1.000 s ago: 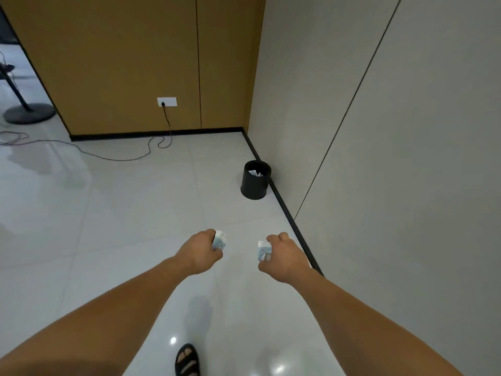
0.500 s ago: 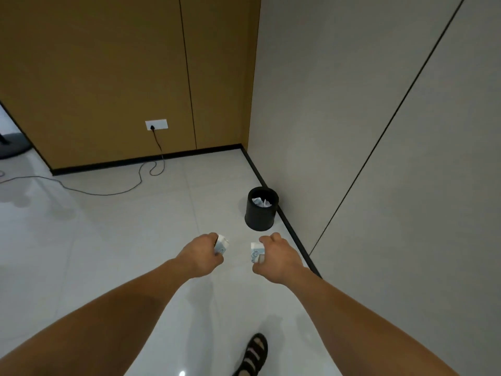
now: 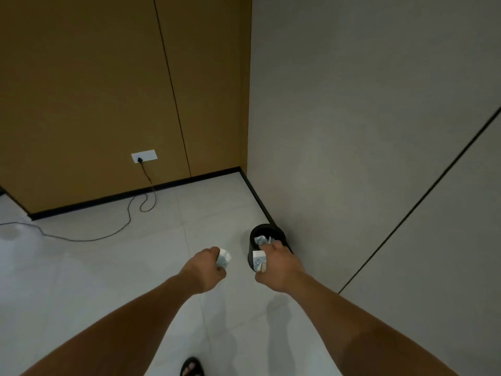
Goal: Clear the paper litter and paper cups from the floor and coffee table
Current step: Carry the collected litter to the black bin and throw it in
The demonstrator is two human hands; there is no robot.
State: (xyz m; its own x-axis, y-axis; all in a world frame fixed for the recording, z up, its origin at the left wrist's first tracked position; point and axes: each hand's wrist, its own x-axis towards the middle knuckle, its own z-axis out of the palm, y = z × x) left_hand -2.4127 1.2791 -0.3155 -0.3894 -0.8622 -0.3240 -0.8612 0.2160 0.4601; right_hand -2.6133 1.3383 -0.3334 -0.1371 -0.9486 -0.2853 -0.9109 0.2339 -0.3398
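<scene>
The left hand (image 3: 204,270) grips a crumpled paper cup (image 3: 224,258); the right hand (image 3: 279,267) grips another paper cup (image 3: 259,261) beside the black bin (image 3: 267,234) by the wall's foot.

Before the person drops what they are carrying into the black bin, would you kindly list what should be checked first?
1. Left hand grips the left paper piece: ok.
2. Right hand grips the right paper piece: ok.
3. Right hand above the black bin mouth: cannot tell; it overlaps the near rim in this view.
4. Left hand above the bin: not ok; it hangs over bare floor left of it.
5. Room in the bin: ok; the discarded paper lies below the rim.
6. Cable out of the way: ok; it lies far left, near the wooden wall.
</scene>
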